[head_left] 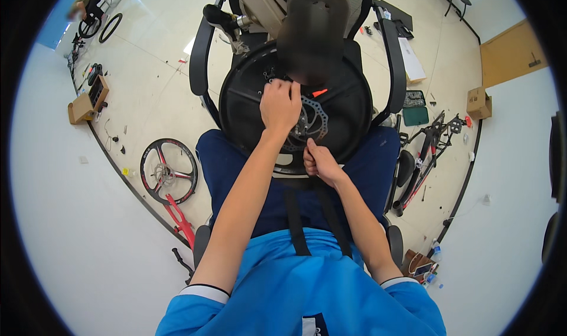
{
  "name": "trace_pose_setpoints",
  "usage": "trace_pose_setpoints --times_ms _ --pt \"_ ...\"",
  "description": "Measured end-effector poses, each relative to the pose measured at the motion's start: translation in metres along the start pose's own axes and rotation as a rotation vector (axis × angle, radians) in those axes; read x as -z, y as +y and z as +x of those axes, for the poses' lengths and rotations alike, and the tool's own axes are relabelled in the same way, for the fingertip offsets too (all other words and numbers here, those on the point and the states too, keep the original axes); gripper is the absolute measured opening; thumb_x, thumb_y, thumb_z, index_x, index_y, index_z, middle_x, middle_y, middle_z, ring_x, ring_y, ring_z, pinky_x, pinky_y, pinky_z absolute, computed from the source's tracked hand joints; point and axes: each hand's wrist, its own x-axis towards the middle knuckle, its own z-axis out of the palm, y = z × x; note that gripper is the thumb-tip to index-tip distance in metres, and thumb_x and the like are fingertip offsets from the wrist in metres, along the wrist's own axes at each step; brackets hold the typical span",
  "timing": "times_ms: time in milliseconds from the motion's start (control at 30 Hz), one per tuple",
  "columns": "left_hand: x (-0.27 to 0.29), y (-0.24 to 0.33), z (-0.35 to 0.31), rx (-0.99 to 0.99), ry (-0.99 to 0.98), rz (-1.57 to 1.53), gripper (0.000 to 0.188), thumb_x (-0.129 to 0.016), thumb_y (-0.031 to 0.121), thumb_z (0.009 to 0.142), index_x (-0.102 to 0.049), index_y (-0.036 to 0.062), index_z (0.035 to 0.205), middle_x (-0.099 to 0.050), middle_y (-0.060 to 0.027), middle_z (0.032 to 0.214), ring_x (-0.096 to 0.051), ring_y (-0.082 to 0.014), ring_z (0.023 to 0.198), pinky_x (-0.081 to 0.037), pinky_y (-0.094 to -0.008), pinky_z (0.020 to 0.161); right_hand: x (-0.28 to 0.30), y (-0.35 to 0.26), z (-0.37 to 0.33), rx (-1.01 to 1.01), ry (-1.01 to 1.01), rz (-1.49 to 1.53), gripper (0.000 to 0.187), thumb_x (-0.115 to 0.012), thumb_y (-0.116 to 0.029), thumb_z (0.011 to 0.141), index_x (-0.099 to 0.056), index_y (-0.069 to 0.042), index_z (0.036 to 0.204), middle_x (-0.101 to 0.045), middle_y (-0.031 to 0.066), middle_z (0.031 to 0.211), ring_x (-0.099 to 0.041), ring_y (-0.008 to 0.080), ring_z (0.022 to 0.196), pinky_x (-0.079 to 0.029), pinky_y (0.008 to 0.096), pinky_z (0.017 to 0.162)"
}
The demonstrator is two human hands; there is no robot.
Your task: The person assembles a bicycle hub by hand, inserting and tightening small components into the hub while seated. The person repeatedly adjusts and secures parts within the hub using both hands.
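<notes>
The left hand (280,108) is being held over the upper left of a metal brake disc (322,123), with its knuckles turned up; its fingertips are being hidden, so what is gripped, if anything, cannot be told. The right hand (322,160) is being curled closed just by the lower edge of the disc, its thumb being laid on top; whether something thin is being pinched there cannot be told. The disc is being carried near the middle of a round black surface (236,114), and is being partly covered by the left hand. Small black bolts (269,74) are being scattered beyond the left fingers, and an orange piece (319,92) is being seen above the disc. The surface is being flanked by the black armrests of a chair (202,58), and its near edge is being met by dark blue trousers (224,165). On the floor to the left, a three-spoked wheel (192,185) is being seen beside a red fork (180,218). To the right, a bicycle frame (426,160) is being shown near a green case (416,116), with a cardboard box (477,104) being set against the wall beyond.
</notes>
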Motion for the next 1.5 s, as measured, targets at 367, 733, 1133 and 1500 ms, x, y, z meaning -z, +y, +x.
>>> trace_pose_setpoints --times_ms 367,733,1133,1500 --pt "-0.004 0.000 -0.007 0.053 0.009 0.012 0.055 -0.054 0.043 0.100 -0.070 0.0043 0.065 -0.061 -0.0196 0.059 -0.062 -0.0425 0.059 -0.048 -0.0488 0.055 -0.003 0.001 -0.003 -0.012 0.025 -0.006 0.056 -0.037 -0.056 0.107 -0.033 -0.014 0.071 -0.026 -0.0055 0.061 -0.023 0.0097 0.053 -0.023 0.0261 0.050" --pt "0.048 0.058 0.016 -0.215 0.297 -0.067 0.049 -0.062 0.029 0.096 -0.060 0.0043 0.054 -0.054 -0.0139 0.050 -0.055 -0.0355 0.046 -0.039 -0.0424 0.044 -0.024 -0.042 -0.026 0.200 -0.064 -0.050 0.055 -0.038 -0.053 0.108 -0.035 -0.013 0.071 -0.029 -0.0047 0.063 -0.026 0.0089 0.054 -0.025 0.0251 0.051" --pt "0.043 0.054 0.040 -0.599 0.447 0.001 0.042 -0.071 0.017 0.086 -0.055 0.0073 0.048 -0.052 -0.0096 0.048 -0.054 -0.0275 0.042 -0.039 -0.0381 0.040 -0.041 -0.064 0.009 0.236 0.080 -0.345 0.053 -0.046 -0.044 0.108 -0.042 -0.011 0.067 -0.033 -0.0053 0.058 -0.028 0.0077 0.047 -0.023 0.0264 0.045" --pt "0.063 0.036 0.028 -0.488 0.527 -0.089 0.040 -0.073 0.005 0.082 -0.049 0.0030 0.049 -0.046 -0.0117 0.047 -0.045 -0.0280 0.038 -0.031 -0.0376 0.040 -0.046 -0.053 0.015 0.302 0.077 -0.472 0.063 -0.053 -0.049 0.104 -0.046 -0.004 0.061 -0.038 -0.0028 0.052 -0.032 0.0075 0.049 -0.029 0.0293 0.046"
